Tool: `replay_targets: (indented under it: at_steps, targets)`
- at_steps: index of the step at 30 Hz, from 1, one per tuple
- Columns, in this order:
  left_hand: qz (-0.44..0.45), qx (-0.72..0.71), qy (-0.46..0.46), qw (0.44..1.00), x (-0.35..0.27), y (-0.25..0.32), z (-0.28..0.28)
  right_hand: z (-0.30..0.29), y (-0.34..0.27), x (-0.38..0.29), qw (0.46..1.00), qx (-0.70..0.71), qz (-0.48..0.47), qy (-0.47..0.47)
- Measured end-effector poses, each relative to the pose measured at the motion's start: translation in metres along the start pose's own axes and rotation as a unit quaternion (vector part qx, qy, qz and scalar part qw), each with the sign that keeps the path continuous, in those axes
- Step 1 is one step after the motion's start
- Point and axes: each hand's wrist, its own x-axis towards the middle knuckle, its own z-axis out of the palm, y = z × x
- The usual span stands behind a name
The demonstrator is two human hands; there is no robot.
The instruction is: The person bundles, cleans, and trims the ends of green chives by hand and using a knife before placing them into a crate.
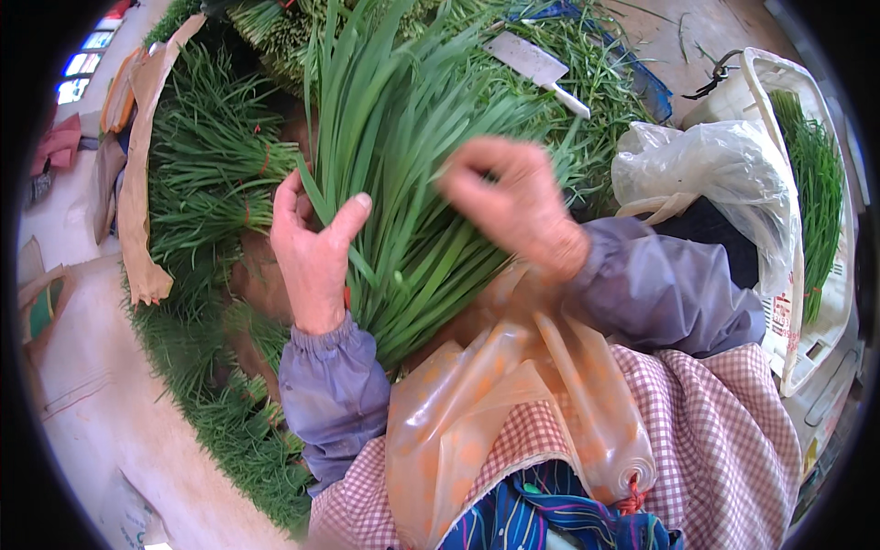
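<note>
A large loose heap of garlic chives (405, 158) with long flat green leaves lies before me, partly over my lap. My left hand (313, 254) is curled at the heap's left edge, with several leaves between its thumb and fingers. Over the right side of the heap is my right hand (512, 196), blurred, its thumb and forefinger drawn together. Whether a leaf is pinched there is not clear. An orange-patterned translucent plastic apron (474, 412) covers my lap beneath the leaves, over a checked cloth (715, 405).
Tied chive bundles (213, 158) stand at left behind a torn cardboard edge (141, 185). A broad-bladed cleaver (528, 58) rests on loose trimmings (605, 82). At right, a white plastic crate (790, 206) holds more chives, with a clear plastic bag (708, 165) beside it.
</note>
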Motion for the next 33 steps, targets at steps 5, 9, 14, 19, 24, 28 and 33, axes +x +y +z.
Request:
replay_targets:
  at_steps: [5, 9, 14, 19, 24, 28, 33]
  targets:
    - [0.103, 0.029, -0.049, 0.993, -0.005, 0.004, 0.006, -0.104, 0.008, 0.042, 0.963, -0.184, 0.002, 0.195]
    - [0.220, 0.217, -0.106, 0.945, -0.003, 0.006, 0.008, -0.093, -0.029, 0.026, 0.895, -0.281, -0.279, 0.205]
    - [0.092, 0.252, -0.010, 0.963, 0.006, 0.008, 0.005, -0.024, -0.026, -0.012, 0.867, -0.350, -0.276, -0.223]
    - [-0.011, 0.134, -0.014, 0.991, 0.024, -0.021, -0.019, -0.022, -0.028, -0.022, 0.811, -0.365, -0.114, -0.444]
    - [-0.056, 0.017, -0.028, 0.998, 0.021, -0.015, -0.017, -0.020, -0.013, -0.027, 0.855, -0.339, -0.146, -0.365]
    - [-0.050, -0.027, -0.001, 0.998, 0.021, -0.021, -0.026, -0.019, -0.014, -0.027, 0.843, -0.353, -0.132, -0.383]
    - [-0.041, -0.035, 0.044, 0.998, 0.007, -0.011, -0.023, -0.029, -0.026, -0.022, 0.832, -0.335, -0.129, -0.423]
